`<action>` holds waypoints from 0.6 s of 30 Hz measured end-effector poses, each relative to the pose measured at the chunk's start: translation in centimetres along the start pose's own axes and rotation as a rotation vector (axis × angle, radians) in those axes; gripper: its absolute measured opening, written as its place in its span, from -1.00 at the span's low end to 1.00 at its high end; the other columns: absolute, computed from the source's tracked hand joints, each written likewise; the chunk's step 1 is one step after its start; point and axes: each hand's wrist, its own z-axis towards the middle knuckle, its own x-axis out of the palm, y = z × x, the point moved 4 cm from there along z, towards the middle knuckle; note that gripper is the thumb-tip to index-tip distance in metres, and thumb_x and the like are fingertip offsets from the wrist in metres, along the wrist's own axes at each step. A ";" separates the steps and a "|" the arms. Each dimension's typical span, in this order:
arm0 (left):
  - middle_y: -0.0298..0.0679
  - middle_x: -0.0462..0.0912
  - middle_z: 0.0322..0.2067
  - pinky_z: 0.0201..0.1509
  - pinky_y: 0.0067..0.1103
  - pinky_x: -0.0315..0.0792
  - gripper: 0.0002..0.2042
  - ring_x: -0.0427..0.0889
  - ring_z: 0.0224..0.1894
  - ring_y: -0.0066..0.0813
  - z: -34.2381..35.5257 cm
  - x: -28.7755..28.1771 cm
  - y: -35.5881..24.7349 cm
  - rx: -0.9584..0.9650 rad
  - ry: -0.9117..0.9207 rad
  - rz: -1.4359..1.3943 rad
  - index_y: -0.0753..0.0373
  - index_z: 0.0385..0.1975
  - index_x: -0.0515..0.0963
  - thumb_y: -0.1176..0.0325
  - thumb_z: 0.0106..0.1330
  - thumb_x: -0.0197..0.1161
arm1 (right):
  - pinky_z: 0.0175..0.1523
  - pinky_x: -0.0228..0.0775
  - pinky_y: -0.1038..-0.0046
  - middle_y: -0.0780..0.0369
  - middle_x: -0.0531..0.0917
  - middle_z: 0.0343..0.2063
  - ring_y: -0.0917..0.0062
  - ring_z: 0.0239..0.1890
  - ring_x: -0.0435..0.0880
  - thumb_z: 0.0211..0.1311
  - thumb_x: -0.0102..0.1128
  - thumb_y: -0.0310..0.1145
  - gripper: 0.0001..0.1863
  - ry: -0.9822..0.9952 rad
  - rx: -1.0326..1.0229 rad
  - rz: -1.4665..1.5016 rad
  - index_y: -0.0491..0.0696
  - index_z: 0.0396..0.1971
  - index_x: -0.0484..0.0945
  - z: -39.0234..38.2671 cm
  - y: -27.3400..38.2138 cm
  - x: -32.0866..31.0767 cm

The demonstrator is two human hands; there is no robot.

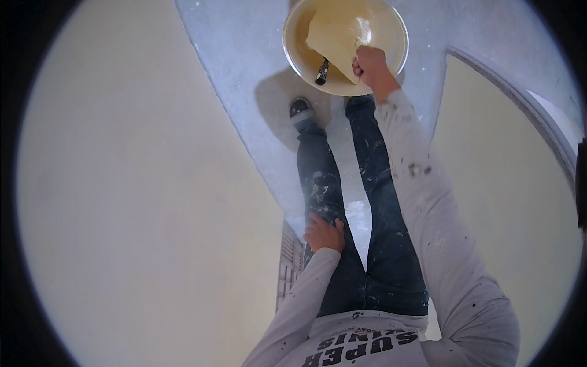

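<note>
A wide round basin [298,38] with a yellowish inside stands in front of my feet. In it lies a cream-coloured, ragged-edged mass [333,38] that looks like plaster or putty. A tool's black, paint-spattered handle [322,72] leans over the near rim, its other end hidden in the basin. My right hand [370,63] reaches over the rim at the right and is closed; what it grips is too small and covered to name. On my left leg, just above the knee, rests my left hand [324,235], fingers stretched out and holding nothing.
Cream walls rise on the left [147,183] and right [495,153]. Between them runs a pale bluish floor [235,55]. My dark, spattered trousers [382,202] and left shoe [299,110] are close behind the basin. A grey curved edge [520,98] borders the right wall.
</note>
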 end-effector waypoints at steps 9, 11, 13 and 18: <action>0.05 0.55 -0.09 0.02 -0.24 0.39 -0.13 0.58 -0.05 -0.05 -1.0 -0.7 -0.2 -0.062 0.045 -0.021 0.45 0.31 0.18 -0.18 0.24 0.25 | -0.65 0.21 0.39 0.23 0.46 -0.70 0.44 -0.69 0.49 0.18 0.14 -0.44 -0.90 -0.035 -0.070 -0.366 -0.08 -0.51 0.54 -10.6 -0.1 1.4; 0.11 0.52 -0.02 0.13 -0.17 0.41 -0.15 0.57 0.04 0.05 -1.1 -0.8 -0.2 -0.092 0.100 -0.094 0.43 0.27 0.19 -0.18 0.22 0.27 | -0.63 0.26 0.40 0.26 0.51 -0.69 0.46 -0.67 0.53 0.12 0.23 -0.42 -0.92 0.043 -0.229 -0.849 -0.06 -0.54 0.60 -9.5 -0.2 1.9; 0.11 0.52 -0.02 0.13 -0.16 0.41 -0.14 0.57 0.05 0.05 -1.0 -1.2 -0.2 -0.083 0.098 -0.089 0.44 0.28 0.19 -0.18 0.22 0.27 | -0.65 0.23 0.41 0.25 0.46 -0.71 0.49 -0.73 0.46 0.11 0.22 -0.47 -0.99 0.101 -0.267 -0.702 -0.06 -0.48 0.58 -3.1 -1.9 1.0; 0.00 0.58 -0.15 -0.09 -0.26 0.40 -0.14 0.60 -0.13 -0.11 0.0 -1.1 0.4 0.050 -0.065 0.043 0.46 0.31 0.19 -0.20 0.27 0.21 | -0.50 0.34 0.34 0.23 0.57 -0.65 0.41 -0.62 0.58 -0.12 0.37 -0.46 -0.94 0.144 -0.509 -1.133 0.00 -0.56 0.67 7.2 -2.7 -2.6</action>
